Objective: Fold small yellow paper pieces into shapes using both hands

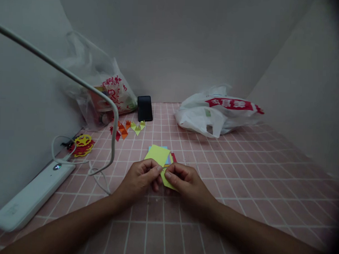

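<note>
Between both hands is a small piece of yellow-green paper (169, 181), pinched at its upper edge. My left hand (145, 175) closes thumb and fingers on its left side. My right hand (183, 179) grips the right side, fingertips close to the left ones. Just beyond them a flat yellow-green sheet (157, 154) lies on a stack of coloured paper (172, 158), whose blue, purple and red edges show. Farther back sit folded paper shapes: red and orange ones (124, 130) and a yellow-green one (137, 128).
A black phone (145, 108) leans at the back, beside a plastic bag (104, 91). Another white bag (214, 112) lies back right. At left are a white power strip (33, 194), a looping cable (113, 140) and red and yellow cut-outs (81, 146) on the pink tiled surface (256, 189).
</note>
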`<action>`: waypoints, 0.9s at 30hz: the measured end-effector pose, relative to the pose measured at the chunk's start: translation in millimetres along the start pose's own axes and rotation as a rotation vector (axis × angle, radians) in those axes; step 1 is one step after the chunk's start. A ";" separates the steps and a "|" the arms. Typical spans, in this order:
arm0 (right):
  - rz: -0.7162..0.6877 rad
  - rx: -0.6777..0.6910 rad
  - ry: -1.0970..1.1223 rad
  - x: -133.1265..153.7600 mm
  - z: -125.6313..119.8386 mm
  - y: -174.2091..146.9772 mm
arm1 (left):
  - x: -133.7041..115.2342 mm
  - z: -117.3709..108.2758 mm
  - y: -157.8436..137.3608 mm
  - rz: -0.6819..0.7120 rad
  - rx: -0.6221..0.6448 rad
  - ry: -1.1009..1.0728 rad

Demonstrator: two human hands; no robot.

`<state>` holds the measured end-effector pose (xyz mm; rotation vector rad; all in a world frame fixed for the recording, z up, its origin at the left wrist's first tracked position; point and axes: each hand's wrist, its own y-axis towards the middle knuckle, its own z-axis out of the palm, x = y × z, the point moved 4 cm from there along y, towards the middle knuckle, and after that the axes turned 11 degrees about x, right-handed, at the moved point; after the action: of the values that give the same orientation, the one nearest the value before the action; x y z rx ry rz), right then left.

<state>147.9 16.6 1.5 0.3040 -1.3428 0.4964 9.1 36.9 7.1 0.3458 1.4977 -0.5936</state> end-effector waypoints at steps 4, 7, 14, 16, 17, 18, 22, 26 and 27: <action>0.009 -0.023 0.040 0.0 -0.3 -0.2 | -0.5 -0.1 1.1 0.018 0.020 0.024; 0.016 -0.017 0.042 0.2 -1.0 0.7 | -2.6 0.7 -0.6 0.004 0.019 0.048; 0.041 -0.019 0.098 -4.0 -2.9 2.2 | -7.3 -0.5 -2.2 0.033 -0.040 0.081; 0.032 -0.028 0.099 -5.4 -3.1 2.5 | -6.6 0.5 -1.3 0.027 -0.026 0.059; 0.025 -0.028 0.097 -5.7 -3.1 2.8 | -6.1 1.1 -0.8 0.020 -0.015 0.050; 0.016 -0.026 0.092 -5.8 -3.1 3.1 | -5.7 1.3 -0.5 0.018 -0.011 0.045; 0.006 -0.023 0.050 -4.7 -4.4 4.2 | -4.6 -2.3 -0.2 0.056 -0.083 0.045; -0.001 -0.021 0.029 -2.9 -4.8 4.4 | 1.0 -4.6 1.5 0.048 -0.103 -0.048; -0.001 -0.025 0.024 -2.6 -4.7 4.3 | 2.3 -4.6 2.2 0.035 -0.096 -0.078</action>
<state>149.3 22.1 -2.3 0.2775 -1.3241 0.4811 6.4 40.9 4.2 0.2709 1.4367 -0.4998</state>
